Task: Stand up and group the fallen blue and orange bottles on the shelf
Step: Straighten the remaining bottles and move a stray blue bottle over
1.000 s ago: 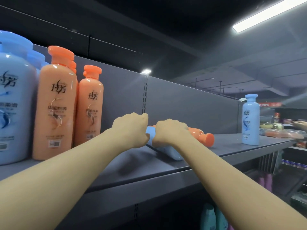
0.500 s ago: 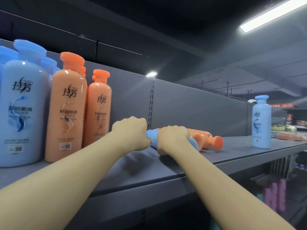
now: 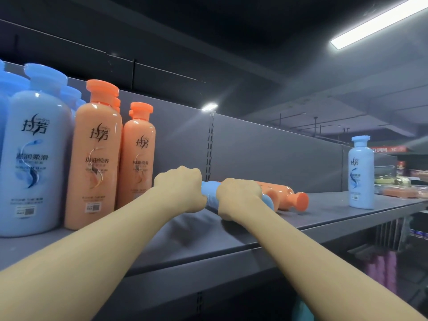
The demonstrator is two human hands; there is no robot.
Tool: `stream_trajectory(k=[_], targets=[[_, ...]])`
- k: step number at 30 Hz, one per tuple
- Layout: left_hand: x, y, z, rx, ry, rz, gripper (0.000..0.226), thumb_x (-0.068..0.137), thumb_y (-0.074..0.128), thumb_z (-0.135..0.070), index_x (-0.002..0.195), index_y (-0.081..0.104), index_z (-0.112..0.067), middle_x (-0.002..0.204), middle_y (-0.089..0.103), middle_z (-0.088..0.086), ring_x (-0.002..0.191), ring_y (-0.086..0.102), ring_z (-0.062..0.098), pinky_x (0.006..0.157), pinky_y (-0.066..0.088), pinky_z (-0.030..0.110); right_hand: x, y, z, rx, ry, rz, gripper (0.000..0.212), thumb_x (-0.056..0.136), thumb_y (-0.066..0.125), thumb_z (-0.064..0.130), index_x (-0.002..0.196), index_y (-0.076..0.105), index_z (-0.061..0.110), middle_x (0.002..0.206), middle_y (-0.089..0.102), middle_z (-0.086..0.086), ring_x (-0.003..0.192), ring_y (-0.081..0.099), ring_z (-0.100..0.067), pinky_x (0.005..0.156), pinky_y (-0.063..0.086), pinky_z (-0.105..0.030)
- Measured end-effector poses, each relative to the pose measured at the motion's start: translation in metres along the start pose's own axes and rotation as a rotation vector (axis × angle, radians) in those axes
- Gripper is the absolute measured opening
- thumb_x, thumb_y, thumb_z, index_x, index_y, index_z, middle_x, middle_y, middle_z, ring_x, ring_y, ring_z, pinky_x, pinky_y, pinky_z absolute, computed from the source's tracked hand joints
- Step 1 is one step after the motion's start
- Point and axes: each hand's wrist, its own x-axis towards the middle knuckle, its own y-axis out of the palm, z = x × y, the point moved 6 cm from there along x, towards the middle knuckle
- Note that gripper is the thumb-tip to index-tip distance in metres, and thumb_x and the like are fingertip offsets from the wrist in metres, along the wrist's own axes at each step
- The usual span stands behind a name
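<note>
A fallen blue bottle (image 3: 209, 195) lies on the grey shelf (image 3: 324, 218), mostly covered by my hands. My left hand (image 3: 179, 188) is closed around one end of it. My right hand (image 3: 238, 198) is closed over its middle. Just behind lies a fallen orange bottle (image 3: 287, 199), its cap pointing right. At the left stand upright blue bottles (image 3: 34, 154) and upright orange bottles (image 3: 97, 156) in a group.
A single small blue bottle (image 3: 361, 172) stands upright at the shelf's right end. The shelf's back panel (image 3: 266, 154) rises behind the bottles. Lower shelves with purple items (image 3: 382, 272) show below right. Another person's hand (image 3: 422, 175) is at the far right edge.
The view has shifted left, so more of the upright bottles show. Both hands stay closed on the fallen blue bottle, which has barely moved.
</note>
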Motion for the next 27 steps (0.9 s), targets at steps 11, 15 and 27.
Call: stream_trajectory(k=[11, 15, 27], targets=[[0.002, -0.006, 0.003, -0.305, -0.097, 0.058, 0.03, 0.091, 0.044, -0.022, 0.064, 0.032, -0.015, 0.07, 0.041, 0.0, 0.077, 0.047, 0.026, 0.067, 0.035, 0.03, -0.001, -0.017, -0.012, 0.721, 0.052, -0.161, 0.035, 0.087, 0.056, 0.035, 0.102, 0.04, 0.008, 0.094, 0.047, -0.003, 0.085, 0.047, -0.027, 0.069, 0.037, -0.031], [0.007, -0.012, 0.011, -0.522, -0.156, -0.011, 0.019, 0.088, 0.038, -0.011, 0.069, 0.038, -0.011, 0.07, 0.043, 0.001, 0.07, 0.044, 0.024, 0.059, 0.034, 0.029, 0.01, -0.017, -0.002, 1.059, 0.086, -0.177, 0.048, 0.087, 0.057, 0.037, 0.117, 0.045, 0.002, 0.097, 0.05, -0.004, 0.086, 0.049, -0.027, 0.069, 0.037, -0.03], [0.022, -0.006, 0.031, -0.906, -0.336, -0.094, 0.033, 0.091, 0.038, -0.024, 0.11, 0.056, -0.006, 0.11, 0.062, 0.016, 0.084, 0.054, 0.028, 0.085, 0.052, 0.038, 0.013, -0.02, 0.016, 1.431, 0.092, -0.321, 0.045, 0.083, 0.064, 0.035, 0.113, 0.047, 0.006, 0.104, 0.06, -0.005, 0.095, 0.06, -0.028, 0.078, 0.049, -0.035]])
